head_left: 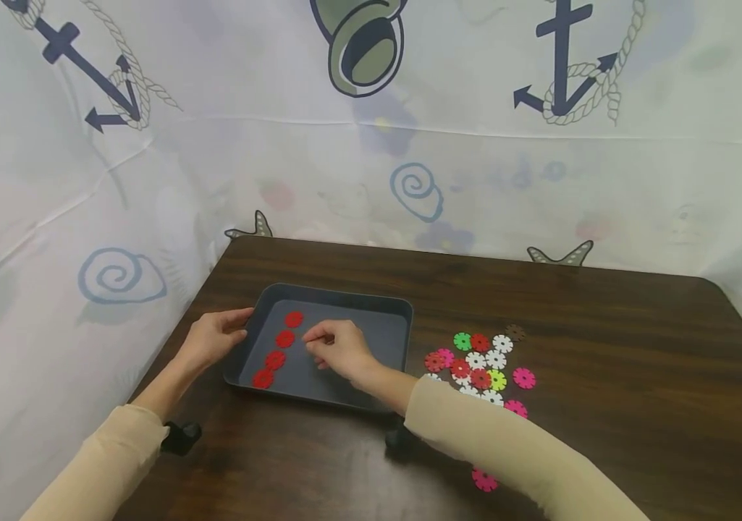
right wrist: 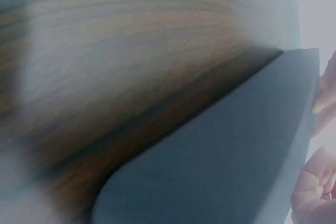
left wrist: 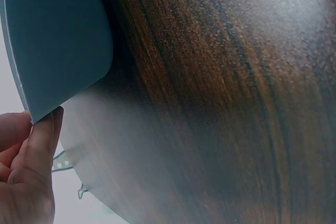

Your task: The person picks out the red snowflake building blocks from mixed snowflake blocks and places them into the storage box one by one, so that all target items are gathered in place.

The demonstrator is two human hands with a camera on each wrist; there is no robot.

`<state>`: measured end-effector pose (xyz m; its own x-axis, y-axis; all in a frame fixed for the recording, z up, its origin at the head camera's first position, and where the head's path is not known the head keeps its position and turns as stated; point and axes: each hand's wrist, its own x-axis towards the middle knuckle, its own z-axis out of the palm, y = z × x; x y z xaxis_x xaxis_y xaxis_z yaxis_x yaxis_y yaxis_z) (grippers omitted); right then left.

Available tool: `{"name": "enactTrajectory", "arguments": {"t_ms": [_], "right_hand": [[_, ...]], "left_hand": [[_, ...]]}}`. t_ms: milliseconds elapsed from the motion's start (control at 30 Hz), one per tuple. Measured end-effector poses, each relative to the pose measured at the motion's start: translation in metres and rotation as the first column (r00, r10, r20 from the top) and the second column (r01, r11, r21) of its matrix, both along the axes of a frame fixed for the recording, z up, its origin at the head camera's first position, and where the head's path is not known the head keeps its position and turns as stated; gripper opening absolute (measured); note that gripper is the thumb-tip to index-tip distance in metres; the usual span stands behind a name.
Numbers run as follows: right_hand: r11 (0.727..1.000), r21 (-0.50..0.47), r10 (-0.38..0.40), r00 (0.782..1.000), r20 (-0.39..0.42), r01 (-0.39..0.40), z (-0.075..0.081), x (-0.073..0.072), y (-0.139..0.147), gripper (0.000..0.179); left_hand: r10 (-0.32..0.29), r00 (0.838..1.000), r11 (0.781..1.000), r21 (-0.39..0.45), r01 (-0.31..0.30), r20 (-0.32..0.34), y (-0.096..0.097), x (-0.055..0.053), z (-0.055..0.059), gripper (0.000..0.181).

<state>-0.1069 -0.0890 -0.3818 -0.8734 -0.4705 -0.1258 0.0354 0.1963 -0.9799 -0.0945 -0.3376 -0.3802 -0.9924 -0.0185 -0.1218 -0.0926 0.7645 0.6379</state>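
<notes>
The left hand (head_left: pixel 214 339) pinches the rim of the dark tray (head_left: pixel 344 294) at its left side; the right hand (head_left: pixel 339 349) hangs over the tray floor with thumb and fingertips drawn together, and we cannot tell whether a disc sits between them. Four red discs (head_left: pixel 285 339) lie in a slanting line along the tray's left part, the nearest two closest together. For neat work, we judge it best to lower the fingertips almost to the floor, release a disc flat and keep the knuckles off the line; a light, steady hold at the rim should check sliding, whereas lifting it could disturb the discs. The broadest bare floor lies right of the line. The raised wall bounds this space, so we allow clearance where the right forearm (head_left: pixel 391 387) crosses the near right corner. Loose discs (head_left: pixel 495 359) lie on the table (head_left: pixel 605 347) right of the tray, some near the right sleeve (head_left: pixel 494 434); the table's left edge runs close by the left hand, leaving little room there.
</notes>
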Motion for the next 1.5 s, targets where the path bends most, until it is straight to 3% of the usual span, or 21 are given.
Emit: {"name": "enactTrajectory", "arguments": {"t_ms": [200, 667, 1033, 1500], "right_hand": [[0.999, -0.032, 0.001, 1.0, -0.019, -0.002, 0.009, -0.004, 0.038, 0.015], [0.994, -0.032, -0.106, 0.994, -0.004, 0.106, 0.012, -0.013, 0.108, 0.017], [0.977, 0.015, -0.214, 0.976, 0.033, 0.213, 0.005, -0.022, 0.159, 0.025], [0.951, 0.104, -0.288, 0.957, -0.028, 0.29, -0.009, -0.03, 0.213, 0.028]], "left_hand": [[0.003, 1.0, 1.0, -0.016, -0.002, 0.005, 0.0, 0.0, 0.0, 0.045], [0.014, 1.0, 1.0, -0.028, -0.013, 0.01, 0.005, 0.0, 0.001, 0.045], [0.013, 1.0, 0.999, -0.034, -0.012, 0.011, 0.005, 0.0, 0.001, 0.045], [0.007, 1.0, 0.999, -0.035, -0.008, -0.002, 0.008, 0.001, 0.002, 0.044]]}}
